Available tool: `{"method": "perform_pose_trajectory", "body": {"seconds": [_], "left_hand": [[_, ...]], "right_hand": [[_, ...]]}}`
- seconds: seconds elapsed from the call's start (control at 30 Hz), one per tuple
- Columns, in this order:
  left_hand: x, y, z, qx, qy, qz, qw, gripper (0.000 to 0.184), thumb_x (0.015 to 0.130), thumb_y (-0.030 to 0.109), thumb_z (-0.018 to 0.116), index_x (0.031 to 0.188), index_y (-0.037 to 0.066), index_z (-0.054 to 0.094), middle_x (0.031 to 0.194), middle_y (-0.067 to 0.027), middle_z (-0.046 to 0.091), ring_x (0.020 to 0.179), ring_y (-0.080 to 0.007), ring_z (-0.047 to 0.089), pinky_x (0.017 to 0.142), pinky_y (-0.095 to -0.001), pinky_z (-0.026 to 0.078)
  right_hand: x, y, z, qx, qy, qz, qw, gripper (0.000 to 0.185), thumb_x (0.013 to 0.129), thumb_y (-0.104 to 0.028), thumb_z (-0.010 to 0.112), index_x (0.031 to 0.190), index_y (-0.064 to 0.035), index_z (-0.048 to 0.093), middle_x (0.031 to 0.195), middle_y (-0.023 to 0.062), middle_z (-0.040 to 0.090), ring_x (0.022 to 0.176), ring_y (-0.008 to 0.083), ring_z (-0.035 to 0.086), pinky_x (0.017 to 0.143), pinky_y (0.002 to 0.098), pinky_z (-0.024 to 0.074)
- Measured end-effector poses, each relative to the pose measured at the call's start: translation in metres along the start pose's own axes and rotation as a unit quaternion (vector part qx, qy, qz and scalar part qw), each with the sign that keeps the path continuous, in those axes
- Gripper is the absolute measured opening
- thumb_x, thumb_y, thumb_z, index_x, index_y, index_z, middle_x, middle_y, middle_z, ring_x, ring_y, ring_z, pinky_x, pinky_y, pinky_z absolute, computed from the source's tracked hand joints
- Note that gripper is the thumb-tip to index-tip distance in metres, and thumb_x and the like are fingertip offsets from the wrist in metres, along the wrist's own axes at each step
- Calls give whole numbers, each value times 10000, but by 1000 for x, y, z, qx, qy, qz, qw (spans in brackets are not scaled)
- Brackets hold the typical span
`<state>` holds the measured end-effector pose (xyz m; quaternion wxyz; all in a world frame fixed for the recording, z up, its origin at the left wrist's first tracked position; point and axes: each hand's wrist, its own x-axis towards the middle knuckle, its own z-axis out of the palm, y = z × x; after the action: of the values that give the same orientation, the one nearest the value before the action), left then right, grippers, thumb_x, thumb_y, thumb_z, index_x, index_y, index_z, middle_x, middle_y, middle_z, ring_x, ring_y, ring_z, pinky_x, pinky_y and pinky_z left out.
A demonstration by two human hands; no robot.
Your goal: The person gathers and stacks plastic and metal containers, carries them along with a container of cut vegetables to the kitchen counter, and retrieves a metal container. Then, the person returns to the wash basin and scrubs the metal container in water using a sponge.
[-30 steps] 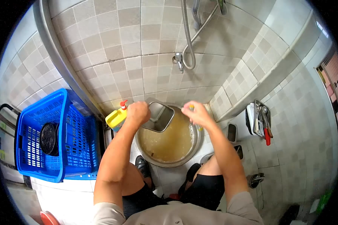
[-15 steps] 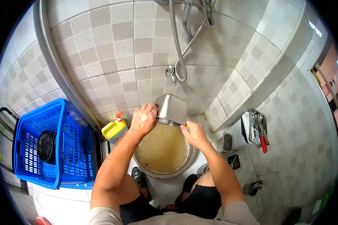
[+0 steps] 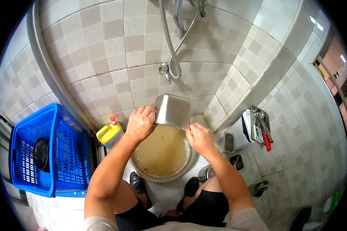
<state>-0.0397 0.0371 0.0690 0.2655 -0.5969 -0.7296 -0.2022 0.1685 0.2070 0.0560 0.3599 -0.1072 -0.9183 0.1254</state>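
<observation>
Over the far part of a round metal basin of cloudy yellowish water, a rectangular steel container is tilted with its outer side showing. My left hand grips its left edge. At the container's lower right rim is my right hand, fingers closed on a small yellow thing, mostly hidden, that I cannot identify. A yellow bottle with a red pump stands left of the basin.
A blue basket holding a black round item stands at left. At right are a tray of utensils, small metal containers and a metal pot. A tap and hose are on the tiled wall.
The container, first upright with its inside showing, has been tipped over so its outside shows. My right hand has come to its rim. The whole view has shifted somewhat.
</observation>
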Motion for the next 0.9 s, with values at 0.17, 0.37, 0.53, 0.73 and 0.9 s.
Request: {"method": "perform_pose_trajectory", "body": {"seconds": [0.17,0.37,0.53,0.73,0.9], "left_hand": [[0,6,1,-9,13,0,1000,242,655,137,749,848,45,636,1141,-112,624,984,-279,616,783,-391,539],[2,12,-5,-26,24,-9,999,263,632,124,765,849,45,639,1085,-100,640,939,-284,626,765,-391,543],[1,13,-7,-23,19,-21,999,267,628,121,767,852,45,641,1067,-97,643,920,-286,623,763,-393,542],[0,8,-7,-30,16,-24,999,275,627,119,768,858,47,636,1052,-95,643,916,-288,621,761,-390,541],[-3,1,-4,-27,18,-33,999,281,624,118,772,862,57,636,1010,-84,638,907,-288,618,750,-395,539]], "right_hand": [[-4,1,-6,-18,-3,-10,1000,123,849,-144,653,793,-46,604,754,118,612,611,342,625,536,429,516],[-6,0,-9,-2,7,3,1000,77,822,-89,659,797,-34,612,753,121,619,634,342,618,561,414,510],[-4,2,-7,0,10,-4,1000,101,836,-116,653,797,-34,608,755,128,622,632,345,628,561,423,520],[-2,3,-1,-6,0,-7,1000,131,855,-152,644,804,-37,605,775,135,625,643,353,639,567,439,529],[-2,-1,2,-12,-11,-12,1000,126,859,-150,646,811,-44,596,786,119,626,645,349,635,559,438,520]]}}
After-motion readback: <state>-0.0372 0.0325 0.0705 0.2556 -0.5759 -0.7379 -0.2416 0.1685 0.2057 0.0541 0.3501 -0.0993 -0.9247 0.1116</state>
